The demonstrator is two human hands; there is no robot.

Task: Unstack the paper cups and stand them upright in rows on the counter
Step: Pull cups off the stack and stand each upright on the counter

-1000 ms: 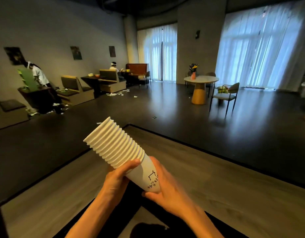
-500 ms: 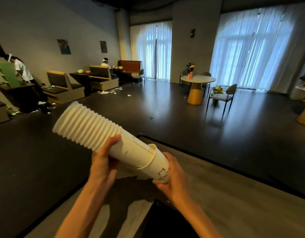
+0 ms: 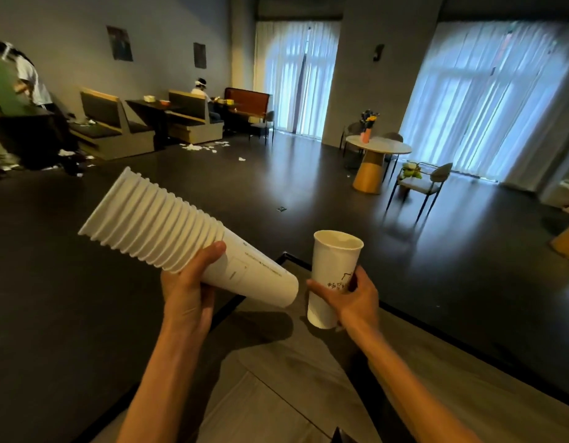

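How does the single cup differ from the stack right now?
The single cup is upright, mouth up, in the right hand; the stack lies tilted, rims pointing up-left, in the left hand. The single cup is one piece; the stack shows many nested rims. Both are white paper, held above the counter.

Dim room lit by bluish daylight through curtained windows [image 3: 488,97]; wide-angle bending at edges, slight softness

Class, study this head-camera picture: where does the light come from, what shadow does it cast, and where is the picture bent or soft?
Head view: daylight comes through the curtained windows at the back, leaving the room dim; the cup stack and left hand cast a dark shadow on the counter; the wide lens tilts the pillar and windows; the print on the single cup in the right hand is too soft to read.
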